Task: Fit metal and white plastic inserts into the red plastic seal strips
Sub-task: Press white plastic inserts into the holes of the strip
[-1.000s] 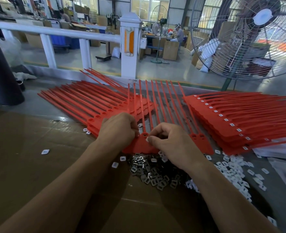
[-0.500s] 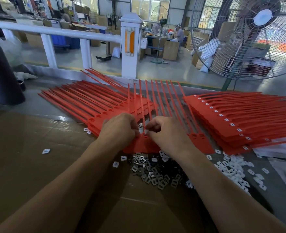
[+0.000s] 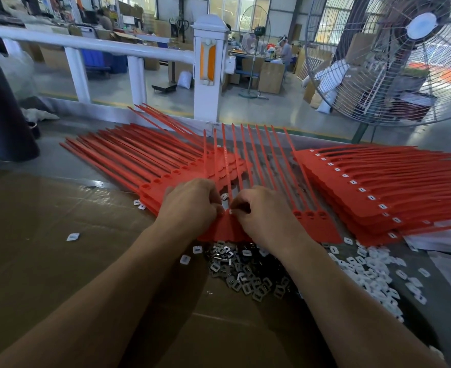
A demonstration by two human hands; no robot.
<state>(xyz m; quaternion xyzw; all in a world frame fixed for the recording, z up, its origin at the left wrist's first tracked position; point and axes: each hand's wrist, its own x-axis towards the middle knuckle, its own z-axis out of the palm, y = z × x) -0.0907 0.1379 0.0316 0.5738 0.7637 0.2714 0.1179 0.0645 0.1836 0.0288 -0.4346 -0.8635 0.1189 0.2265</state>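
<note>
head view, fan: a big caged floor fan (image 3: 394, 59) fills the 1 to 2 o'clock corner, behind the work surface.
railing: a white rail and post (image 3: 207, 67) run across 10 to 12 o'clock, at the far edge of the table.
table: brown cardboard-covered top (image 3: 46, 261), with both forearms reaching in from 6 o'clock.
left stack: red seal strips (image 3: 128, 158) fanned at 10 to 11 o'clock, their open heads lined up toward the centre.
right stack: red strips with white inserts showing (image 3: 378, 187), piled at 3 o'clock.
centre row: a joined row of red strips (image 3: 317, 224) lies at the middle, tails pointing to 12 o'clock; the hands are on its heads.
white inserts: a loose pile (image 3: 373, 269) at 4 o'clock, a few strays at 9 o'clock.
metal inserts: a dark shiny heap (image 3: 243, 274) just below centre, between the wrists.
left hand: (image 3: 189, 205) fingers curled, pressed down on the row's heads; what the fingertips hold is hidden.
right hand: (image 3: 264, 213) fingers curled, tips pinching a small white piece at one strip head, touching the left hand's fingertips.
</note>
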